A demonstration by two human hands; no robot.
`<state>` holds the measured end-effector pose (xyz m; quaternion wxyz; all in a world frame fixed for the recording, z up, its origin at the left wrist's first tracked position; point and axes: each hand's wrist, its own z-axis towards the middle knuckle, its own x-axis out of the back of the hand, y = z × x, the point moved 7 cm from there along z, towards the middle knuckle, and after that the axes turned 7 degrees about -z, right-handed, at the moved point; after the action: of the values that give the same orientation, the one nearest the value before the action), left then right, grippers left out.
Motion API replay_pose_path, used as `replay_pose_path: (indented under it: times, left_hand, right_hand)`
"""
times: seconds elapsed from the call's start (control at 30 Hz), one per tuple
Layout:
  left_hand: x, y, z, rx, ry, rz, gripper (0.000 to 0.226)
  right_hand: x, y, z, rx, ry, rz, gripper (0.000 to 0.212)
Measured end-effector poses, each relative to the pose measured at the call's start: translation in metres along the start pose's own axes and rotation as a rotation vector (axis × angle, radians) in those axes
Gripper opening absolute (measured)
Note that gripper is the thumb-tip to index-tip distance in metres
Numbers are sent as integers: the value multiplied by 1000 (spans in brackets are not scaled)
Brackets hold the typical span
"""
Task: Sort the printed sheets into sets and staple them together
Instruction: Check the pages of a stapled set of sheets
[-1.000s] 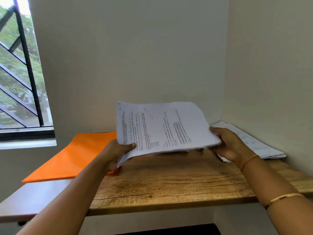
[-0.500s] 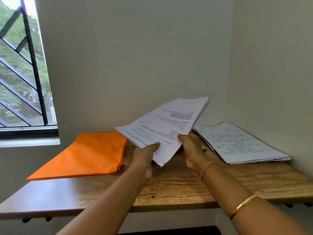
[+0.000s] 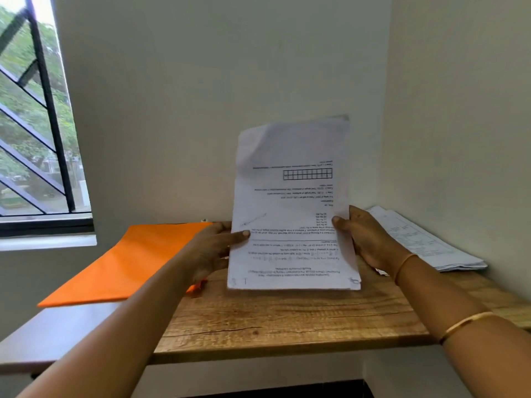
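Observation:
A set of printed sheets (image 3: 290, 202) stands upright over the wooden table (image 3: 287, 320), its print upside down and its lower edge at the tabletop. My left hand (image 3: 212, 248) grips its left edge, thumb on the front. On the right edge my right hand (image 3: 367, 239) holds it the same way. A second pile of printed sheets (image 3: 425, 242) lies flat at the table's right, against the wall. No stapler is visible.
An orange folder (image 3: 123, 262) lies on the left part of the table and overhangs a lower grey surface (image 3: 57, 334). Walls close in behind and on the right. A barred window (image 3: 34, 124) is at the left.
The set has been turned from lying flat and sideways to standing upright in portrait. Both hands shifted to its side edges, and the lower edge came down to the tabletop.

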<state>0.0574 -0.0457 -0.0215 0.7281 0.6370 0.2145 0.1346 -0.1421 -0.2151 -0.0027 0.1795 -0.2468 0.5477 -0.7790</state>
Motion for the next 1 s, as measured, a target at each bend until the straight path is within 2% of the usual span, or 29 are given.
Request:
replay_pose_path:
  times: [0.1,0.23,0.33,0.5,0.73,0.83,1.0]
  left_hand:
    - [-12,4,-1,-153,33,154,32]
    - [-11,19,-8,-440,245,292,31]
    - [-17,24,-13,-561,263,402,29]
    - [-14,2,-5,-442,192,317,32]
    - [-16,7,-5,-488,171,221,33]
    - [-11,-4,-2,-390,147,159,26]
    - [-18,-14,-1,-154,-41,-190,26]
  right_hand:
    - [-11,-12,-5,88,-29,-108,25]
    - [-9,-26,-9,159,26,-16,21]
    - [-7,-22,-13,181,34,2,23]
    - [-9,8,-22,117,43,107,26]
    - [-4,0,-20,164,51,139,28]
    - [-10,8,-21,141,32,152,27]
    - [-4,7,-17,86,86,128,25]
